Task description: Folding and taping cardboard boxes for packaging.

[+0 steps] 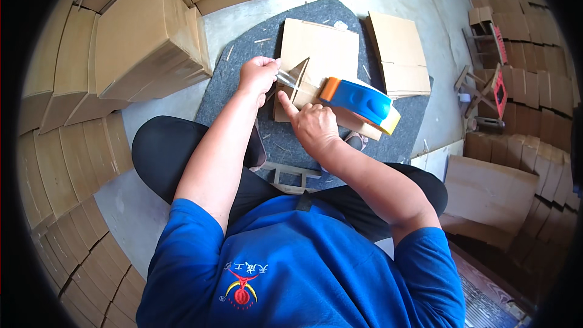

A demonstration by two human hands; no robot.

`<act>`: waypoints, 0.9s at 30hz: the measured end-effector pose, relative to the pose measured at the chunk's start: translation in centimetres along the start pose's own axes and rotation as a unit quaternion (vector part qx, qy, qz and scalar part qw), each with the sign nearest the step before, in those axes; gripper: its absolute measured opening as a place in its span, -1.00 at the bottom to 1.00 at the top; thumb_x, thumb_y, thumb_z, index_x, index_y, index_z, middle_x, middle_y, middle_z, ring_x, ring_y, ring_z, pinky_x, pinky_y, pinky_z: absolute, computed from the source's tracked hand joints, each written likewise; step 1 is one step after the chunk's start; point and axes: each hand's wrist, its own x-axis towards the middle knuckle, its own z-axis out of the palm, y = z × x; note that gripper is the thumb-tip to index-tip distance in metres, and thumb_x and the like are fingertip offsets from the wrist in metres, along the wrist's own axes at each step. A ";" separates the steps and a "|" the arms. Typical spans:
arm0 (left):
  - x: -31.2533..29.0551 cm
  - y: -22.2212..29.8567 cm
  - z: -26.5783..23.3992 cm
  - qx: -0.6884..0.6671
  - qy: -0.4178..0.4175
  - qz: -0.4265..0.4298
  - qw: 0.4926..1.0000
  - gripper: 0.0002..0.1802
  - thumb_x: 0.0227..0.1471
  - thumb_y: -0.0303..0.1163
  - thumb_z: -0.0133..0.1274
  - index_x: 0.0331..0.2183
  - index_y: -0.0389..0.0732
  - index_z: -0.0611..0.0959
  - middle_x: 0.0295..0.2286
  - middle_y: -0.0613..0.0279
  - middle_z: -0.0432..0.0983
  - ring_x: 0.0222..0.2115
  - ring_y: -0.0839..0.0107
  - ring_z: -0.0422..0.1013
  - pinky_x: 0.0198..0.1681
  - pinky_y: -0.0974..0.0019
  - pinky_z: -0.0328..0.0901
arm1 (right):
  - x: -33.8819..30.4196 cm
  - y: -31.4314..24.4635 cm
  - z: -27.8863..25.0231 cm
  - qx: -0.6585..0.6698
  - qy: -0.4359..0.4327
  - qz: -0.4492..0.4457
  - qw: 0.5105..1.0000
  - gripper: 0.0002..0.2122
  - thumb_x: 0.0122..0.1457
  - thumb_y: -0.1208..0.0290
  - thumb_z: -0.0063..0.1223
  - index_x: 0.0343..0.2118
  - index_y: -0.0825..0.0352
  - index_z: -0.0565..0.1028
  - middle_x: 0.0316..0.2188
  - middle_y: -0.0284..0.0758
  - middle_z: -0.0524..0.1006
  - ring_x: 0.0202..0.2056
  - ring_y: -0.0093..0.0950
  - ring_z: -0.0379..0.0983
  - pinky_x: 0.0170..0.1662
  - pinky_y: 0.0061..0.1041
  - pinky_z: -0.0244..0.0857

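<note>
My left hand [259, 77] is closed in a pinch on the end of a clear tape strip [287, 79], left of a flattish cardboard box [322, 39]. A brown flap stands up from the box beside the strip. My right hand [314, 129] is at the box's near side, its index finger stretched out toward the flap. Its other fingers curl in against a blue, orange and yellow tape dispenser [361, 102], which tilts over the box. The grip itself is partly hidden by the back of the hand.
The box lies on a dark grey work surface [237, 97] with scraps. A second flat carton [398, 51] lies at its right. Stacked cartons [139, 42] rise at the left, more [522, 67] at the far right. A wooden stool with a red seat [499, 92] stands there too.
</note>
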 end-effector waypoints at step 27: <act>3.9 -8.5 5.4 -0.087 0.002 0.002 0.996 -0.87 0.17 -0.42 0.11 -0.27 -0.25 0.67 -0.36 0.31 0.62 -0.40 0.53 0.48 -0.30 0.42 0.42 | 1.2 1.7 4.1 0.088 0.135 0.002 0.987 -0.51 0.14 0.45 -0.04 0.19 0.16 0.31 -0.48 -0.25 0.54 -0.49 -0.34 0.58 -0.46 -0.32 0.48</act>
